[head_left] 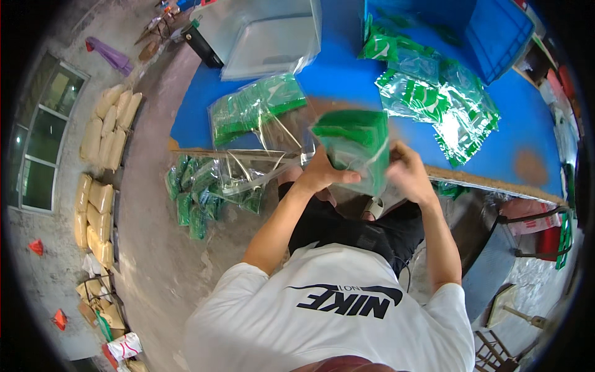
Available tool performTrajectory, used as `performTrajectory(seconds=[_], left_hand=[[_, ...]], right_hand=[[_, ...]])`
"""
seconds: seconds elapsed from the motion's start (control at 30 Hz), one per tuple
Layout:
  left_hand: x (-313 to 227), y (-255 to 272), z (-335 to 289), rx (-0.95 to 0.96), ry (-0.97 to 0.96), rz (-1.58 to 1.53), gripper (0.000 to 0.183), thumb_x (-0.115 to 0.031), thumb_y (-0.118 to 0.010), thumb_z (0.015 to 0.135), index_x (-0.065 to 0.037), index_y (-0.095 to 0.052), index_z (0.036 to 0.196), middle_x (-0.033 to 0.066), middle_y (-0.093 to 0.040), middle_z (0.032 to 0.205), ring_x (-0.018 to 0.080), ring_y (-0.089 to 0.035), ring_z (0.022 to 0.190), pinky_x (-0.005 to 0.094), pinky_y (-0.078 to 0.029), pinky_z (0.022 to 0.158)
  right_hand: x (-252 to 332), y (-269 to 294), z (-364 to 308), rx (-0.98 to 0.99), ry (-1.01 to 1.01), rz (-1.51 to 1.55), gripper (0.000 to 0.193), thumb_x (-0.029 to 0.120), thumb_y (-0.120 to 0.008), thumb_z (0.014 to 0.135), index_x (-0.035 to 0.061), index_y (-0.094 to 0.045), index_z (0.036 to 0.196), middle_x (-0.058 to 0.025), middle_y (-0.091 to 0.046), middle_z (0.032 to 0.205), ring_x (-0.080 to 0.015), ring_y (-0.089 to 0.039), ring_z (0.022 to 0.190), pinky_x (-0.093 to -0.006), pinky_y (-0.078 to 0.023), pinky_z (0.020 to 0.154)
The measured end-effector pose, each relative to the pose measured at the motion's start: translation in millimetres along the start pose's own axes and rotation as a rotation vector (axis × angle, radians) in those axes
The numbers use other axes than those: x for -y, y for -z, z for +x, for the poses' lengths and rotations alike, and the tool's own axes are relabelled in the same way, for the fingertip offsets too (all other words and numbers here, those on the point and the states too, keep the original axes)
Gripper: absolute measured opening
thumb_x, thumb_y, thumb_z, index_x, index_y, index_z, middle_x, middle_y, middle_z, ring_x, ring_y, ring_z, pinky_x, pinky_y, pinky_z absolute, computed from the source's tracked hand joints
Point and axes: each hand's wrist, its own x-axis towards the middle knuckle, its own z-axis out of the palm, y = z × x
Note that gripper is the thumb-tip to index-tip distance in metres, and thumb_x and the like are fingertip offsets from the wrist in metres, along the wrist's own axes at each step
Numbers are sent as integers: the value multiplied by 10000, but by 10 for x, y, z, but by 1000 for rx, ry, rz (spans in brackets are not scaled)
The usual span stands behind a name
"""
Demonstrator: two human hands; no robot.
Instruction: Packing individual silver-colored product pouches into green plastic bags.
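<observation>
My left hand (pixel 323 172) is closed on the lower left side of a transparent plastic bag (pixel 370 177) with a stack of green packets (pixel 353 131) inside, held up in front of the table edge. At the bag's right side is my right hand (pixel 406 172), its fingers curled and smeared by motion; whether they grip the bag I cannot make out. Left of the held bag, transparent bags with green contents (pixel 257 106) lie in an overlapping row on the blue table (pixel 192 118), their loose ends hanging over the front edge. Loose shiny green packets (pixel 458 102) spread to the right.
A blue crate (pixel 496 37) lies tipped at the back right, with green packets by its mouth. A translucent plastic bin (pixel 273 40) and a black cylinder (pixel 201 46) stand at the back left. Filled green bags (pixel 198 195) are piled on the floor below the table's left part.
</observation>
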Motion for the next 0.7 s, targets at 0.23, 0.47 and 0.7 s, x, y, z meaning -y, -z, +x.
performTrajectory(seconds=[0.23,0.47,0.7], left_hand=[[80,-75,-159,109,126,-87,878,-161,-929,614,-7,-493,1359,60,-592,1249,184,-536,1183,352,-432,1021],[52,-157,-323,-14,-8,-272,1282,-162,-954,623,-86,-135,1607,118,-417,1502,206,-449,1313,361,-333,1125],[150,-406,-573,-302,114,-293,886,-86,-796,832,-63,-276,1549,91,-536,1365,183,-535,1233,334,-455,1014]], right_hand=[[-28,-588,-232,570,-554,1550,959,795,-310,906,-1,-490,1412,-270,-601,1305,-418,-620,1166,-462,-551,904],[-327,-458,-610,-31,-376,1402,816,461,-776,816,26,-469,1434,-210,-600,1302,-287,-588,1210,-444,-480,1024],[257,-415,-429,-219,-170,352,1149,165,-893,694,31,-130,1543,-195,-507,1338,-302,-542,1229,-419,-414,1084]])
